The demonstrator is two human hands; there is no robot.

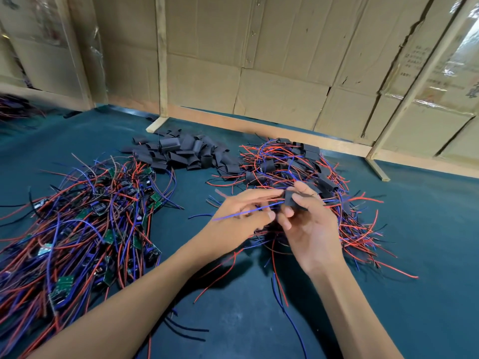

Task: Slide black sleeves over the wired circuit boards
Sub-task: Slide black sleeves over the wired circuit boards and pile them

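My right hand (308,226) pinches a black sleeve (291,202) just above the table centre. My left hand (243,216) pinches the blue and red wires (241,213) that run into that sleeve; the board at their end is hidden inside or behind it. A heap of bare green circuit boards with red, blue and black wires (85,224) lies on the left. Loose black sleeves (181,151) are piled at the back centre. Behind my hands on the right lies a heap of sleeved boards with wires (298,167).
The table has a dark green mat (427,229). Cardboard walls on wooden frames (259,73) close off the back, with a wooden foot (377,169) on the mat at right. Stray wires (280,288) trail near the front, and more wires (15,107) lie far left.
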